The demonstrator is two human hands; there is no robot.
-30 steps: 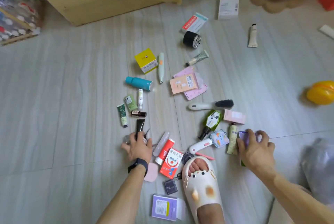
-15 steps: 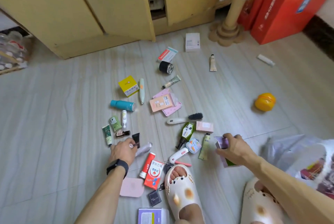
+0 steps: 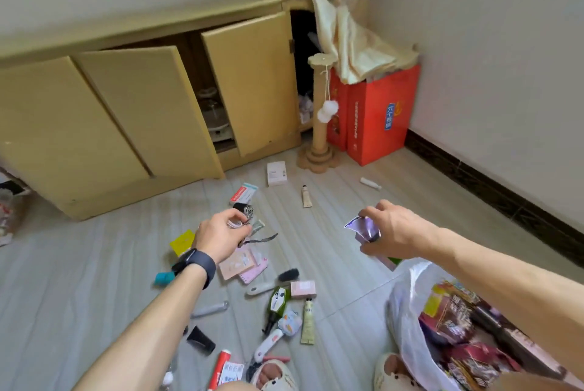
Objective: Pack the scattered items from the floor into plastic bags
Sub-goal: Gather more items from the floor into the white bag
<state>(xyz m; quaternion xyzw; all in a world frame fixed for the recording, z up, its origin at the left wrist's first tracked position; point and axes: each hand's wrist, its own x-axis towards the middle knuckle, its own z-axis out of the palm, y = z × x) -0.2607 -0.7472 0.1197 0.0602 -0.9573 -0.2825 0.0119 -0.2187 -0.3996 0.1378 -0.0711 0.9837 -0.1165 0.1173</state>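
My left hand [image 3: 219, 234], with a dark watch on the wrist, is raised above the floor and closed on a few small items [image 3: 239, 224], one with dark strands hanging from it. My right hand [image 3: 390, 228] is also lifted, gripping a shiny purple packet [image 3: 363, 229] together with a flat pink and green pack below it. An open clear plastic bag [image 3: 407, 305] with snack packets inside sits at the lower right, below my right hand. Several toiletries lie scattered on the grey floor: a green bottle [image 3: 276, 303], a pink box [image 3: 303, 289], a brush [image 3: 273, 283], a cream tube [image 3: 308, 321].
Yellow cabinets [image 3: 132, 119] with open doors line the back wall. A cat scratching post [image 3: 319, 119] and red boxes [image 3: 376, 115] stand in the corner. A white box [image 3: 276, 173] and tubes [image 3: 306, 196] lie farther out. My slippered feet [image 3: 275, 375] are at the bottom.
Both hands have risen from the floor with what they picked up. The view has tilted up toward the cabinets and corner, and the plastic bag is now more in view.
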